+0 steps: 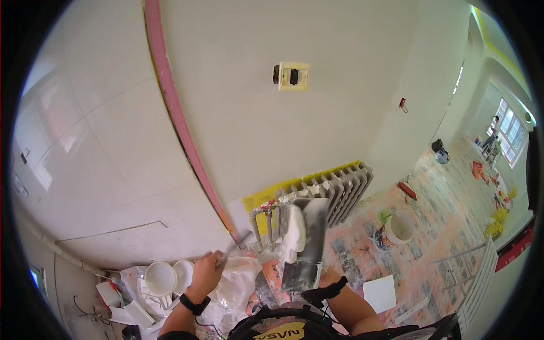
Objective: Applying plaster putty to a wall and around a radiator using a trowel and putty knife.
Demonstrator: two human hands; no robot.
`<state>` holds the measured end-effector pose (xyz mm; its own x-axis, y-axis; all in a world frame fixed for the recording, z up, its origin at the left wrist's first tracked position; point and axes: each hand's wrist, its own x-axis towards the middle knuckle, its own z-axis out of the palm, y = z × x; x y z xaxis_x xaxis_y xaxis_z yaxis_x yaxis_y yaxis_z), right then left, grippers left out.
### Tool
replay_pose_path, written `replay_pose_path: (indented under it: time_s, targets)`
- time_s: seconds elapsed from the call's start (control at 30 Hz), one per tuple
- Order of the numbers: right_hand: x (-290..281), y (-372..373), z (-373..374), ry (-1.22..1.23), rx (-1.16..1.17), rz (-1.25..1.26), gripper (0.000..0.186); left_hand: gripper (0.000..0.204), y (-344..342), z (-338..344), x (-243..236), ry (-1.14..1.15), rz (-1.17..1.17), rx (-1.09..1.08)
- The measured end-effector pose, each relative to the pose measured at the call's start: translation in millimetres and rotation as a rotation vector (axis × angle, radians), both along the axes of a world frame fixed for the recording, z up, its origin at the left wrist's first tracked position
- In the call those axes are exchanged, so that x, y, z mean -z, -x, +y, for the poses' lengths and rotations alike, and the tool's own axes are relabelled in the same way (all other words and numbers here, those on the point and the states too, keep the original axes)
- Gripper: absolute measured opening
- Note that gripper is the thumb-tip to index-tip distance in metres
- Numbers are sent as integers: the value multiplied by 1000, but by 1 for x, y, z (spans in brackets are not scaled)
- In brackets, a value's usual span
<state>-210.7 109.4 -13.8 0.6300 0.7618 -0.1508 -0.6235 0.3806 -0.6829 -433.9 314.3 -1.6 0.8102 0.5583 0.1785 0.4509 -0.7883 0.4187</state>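
Note:
My left hand [207, 275] is closed round a putty knife [237, 242], its thin blade pointing up and right near the foot of the pink strip [177, 116] on the wall. My right hand [328, 277], mostly hidden, grips a plastering trowel [315, 222] from beneath. A thick white lump of putty [294, 233] lies along the left side of its grey, smeared plate. Past the trowel stands a grey ribbed radiator [345, 190], splashed with white, with yellow sheeting [258, 199] behind it.
White buckets [160, 278] and clear plastic sheeting [235, 280] lie at lower left. A putty bucket [400, 228] stands on the stained floor at right, near a white sheet [379, 293]. A wall socket frame [294, 76] is above. Another person [492, 136] is far off by a window.

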Motion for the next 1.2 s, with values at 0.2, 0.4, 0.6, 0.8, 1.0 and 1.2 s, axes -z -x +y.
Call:
replay_pose_path:
  time_s: [0.2, 0.4, 0.6, 0.8, 1.0, 1.2]
  targets:
    - [-27, -76, -17, -78, 142, -155, 18, 54, -29, -58, -46, 705, 85, 131]
    - [-13, -82, -14, 106, -199, -833, 14, 58, -57, -87, -57, 719, 31, 142]
    - [32, -117, -40, 737, -218, -1204, 19, 43, -29, -65, -47, 691, -47, -61]
    - [90, -107, -71, 654, 1, -250, 22, 48, -5, -18, 0, 858, 91, -169]
    - [102, -30, -68, 228, 83, 390, 35, 45, 24, 36, 33, 1025, 191, -219]
    - [139, 36, -64, 50, 117, 587, 38, 43, 24, 58, 82, 791, -52, 80]
